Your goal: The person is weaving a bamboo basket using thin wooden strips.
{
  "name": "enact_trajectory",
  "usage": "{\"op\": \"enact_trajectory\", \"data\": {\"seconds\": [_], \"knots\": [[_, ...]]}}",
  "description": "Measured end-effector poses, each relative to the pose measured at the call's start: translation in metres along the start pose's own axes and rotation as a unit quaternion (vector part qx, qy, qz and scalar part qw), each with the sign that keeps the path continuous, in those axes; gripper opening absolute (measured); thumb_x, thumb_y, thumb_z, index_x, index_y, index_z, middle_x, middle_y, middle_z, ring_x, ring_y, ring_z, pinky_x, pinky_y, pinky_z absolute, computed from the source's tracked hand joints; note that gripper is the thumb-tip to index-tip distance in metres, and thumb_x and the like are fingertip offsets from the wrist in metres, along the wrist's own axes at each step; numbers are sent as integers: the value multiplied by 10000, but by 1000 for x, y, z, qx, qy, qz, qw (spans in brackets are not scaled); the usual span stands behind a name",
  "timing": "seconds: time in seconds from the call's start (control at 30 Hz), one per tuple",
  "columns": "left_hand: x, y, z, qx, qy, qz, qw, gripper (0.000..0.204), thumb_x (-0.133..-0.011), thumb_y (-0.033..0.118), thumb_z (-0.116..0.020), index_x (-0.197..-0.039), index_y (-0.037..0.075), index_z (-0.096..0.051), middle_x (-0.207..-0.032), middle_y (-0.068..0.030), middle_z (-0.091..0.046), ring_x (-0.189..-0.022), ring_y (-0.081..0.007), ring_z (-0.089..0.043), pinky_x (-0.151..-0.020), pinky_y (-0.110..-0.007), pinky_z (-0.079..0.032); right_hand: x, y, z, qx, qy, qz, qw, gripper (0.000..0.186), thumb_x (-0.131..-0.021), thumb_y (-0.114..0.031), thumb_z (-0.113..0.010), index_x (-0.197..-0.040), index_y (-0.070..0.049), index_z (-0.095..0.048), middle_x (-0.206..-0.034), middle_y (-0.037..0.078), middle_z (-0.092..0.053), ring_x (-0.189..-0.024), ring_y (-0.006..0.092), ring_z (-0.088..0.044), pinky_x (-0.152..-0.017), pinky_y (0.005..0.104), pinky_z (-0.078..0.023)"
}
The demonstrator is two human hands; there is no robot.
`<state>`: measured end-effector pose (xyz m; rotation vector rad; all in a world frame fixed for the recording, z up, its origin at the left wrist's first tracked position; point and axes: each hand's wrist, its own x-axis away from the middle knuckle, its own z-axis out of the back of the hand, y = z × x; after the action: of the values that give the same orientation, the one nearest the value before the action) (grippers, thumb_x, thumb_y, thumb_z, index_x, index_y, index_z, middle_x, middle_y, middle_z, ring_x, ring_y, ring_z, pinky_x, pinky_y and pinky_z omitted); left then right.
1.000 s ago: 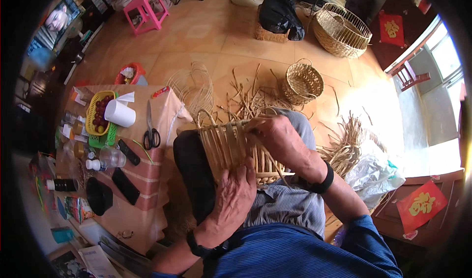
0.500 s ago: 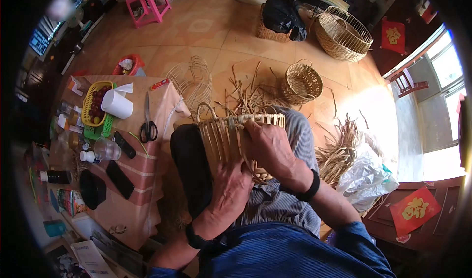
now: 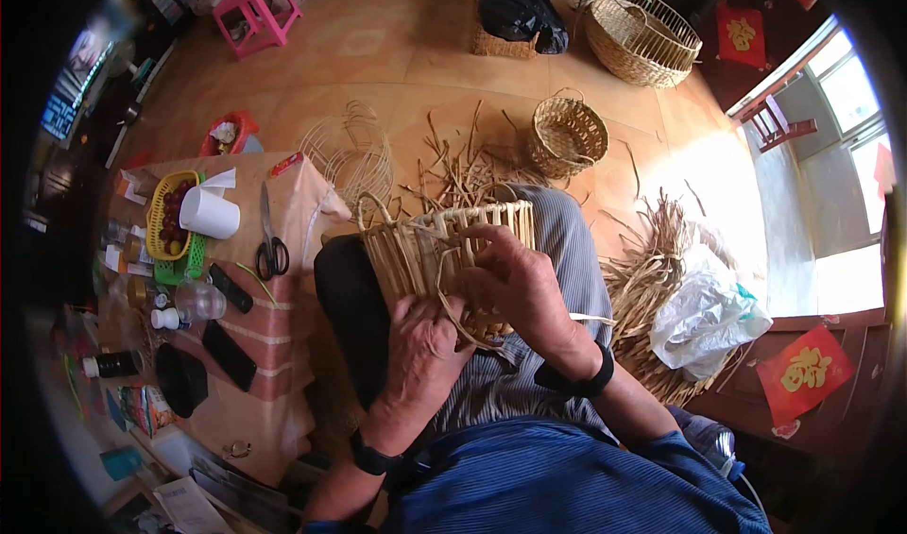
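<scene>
On my lap lies a partly woven basket (image 3: pixel 387 260), tilted, with pale upright slats and a small looped handle. My left hand (image 3: pixel 425 345) is closed on its lower side, the fingertips against the weave. Across the slats my right hand (image 3: pixel 520 288) is bent, its index finger near the rim and its other fingers curled by a thin weaving strip (image 3: pixel 446 298). That strip makes a loose loop between the hands. A pale strip end (image 3: pixel 592 319) sticks out beside my right wrist. The fingertips of my right hand are partly hidden.
Left of me, a cloth-covered table holds scissors (image 3: pixel 272 241), a paper roll (image 3: pixel 210 213), a yellow fruit basket (image 3: pixel 170 215) and a phone (image 3: pixel 230 355). Ahead on the floor are a small woven basket (image 3: pixel 567 139) and loose strips (image 3: pixel 463 166). A dry fibre bundle (image 3: pixel 652 260) lies right.
My right hand has come down and away from the rim, its fingers more apart, and a strip loop now shows between the hands. The view has shifted slightly.
</scene>
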<state>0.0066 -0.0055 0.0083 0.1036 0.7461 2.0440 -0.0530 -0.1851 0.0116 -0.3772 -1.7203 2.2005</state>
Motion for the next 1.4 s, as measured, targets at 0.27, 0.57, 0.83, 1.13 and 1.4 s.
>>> {"op": "enact_trajectory", "data": {"seconds": [0.27, 0.57, 0.83, 1.13, 1.4], "knots": [[-2, 3, 2, 10, -14, 16, 1000, 674, -724, 125, -991, -1309, 94, -659, -970, -115, -735, -1004, -337, -733, -1067, -493, -475, 13, 30, 16, -271, -3, -72, 960, 284, -1029, -60, -805, -1283, -32, -682, -1061, 10, -742, -892, 68, -694, -741, 235, -597], [4, 7, 4, -11, -9, 4, 1000, 628, -745, 129, -979, -1285, 77, -663, -1053, -151, -767, -990, -372, -754, -937, -472, -573, 45, 50, 49, -433, -37, -129, 891, 293, -1034, -69, -797, -1283, -54, -645, -1027, -9, -733, -780, 58, -642, -659, 228, -513], [3, 5, 1, -27, -33, 8, 999, 681, -740, 180, -1000, -1319, 49, -666, -1088, -168, -760, -1002, -404, -753, -875, -495, -603, 2, 1, 17, -370, -108, -1, 923, 207, -1143, -126, -642, -1285, -61, -508, -990, 3, -600, -892, 102, -637, -793, 268, -528], [5, -3, -1, -36, -43, -52, 997, 544, -744, 134, -978, -1203, 51, -699, -1016, -150, -753, -920, -378, -765, -793, -471, -616, 51, 36, 27, -554, -87, -137, 816, 149, -1154, -185, -644, -1205, -110, -526, -866, -62, -466, -694, 56, -405, -614, 240, -340], [5, -5, 1, 6, -14, -70, 997, 429, -738, 35, -907, -1126, 55, -724, -956, -123, -746, -862, -357, -775, -743, -442, -627, 33, 34, 36, -529, -82, -113, 837, 232, -1116, -142, -704, -1270, -67, -548, -816, -58, -507, -638, 46, -424, -559, 249, -348]]}}
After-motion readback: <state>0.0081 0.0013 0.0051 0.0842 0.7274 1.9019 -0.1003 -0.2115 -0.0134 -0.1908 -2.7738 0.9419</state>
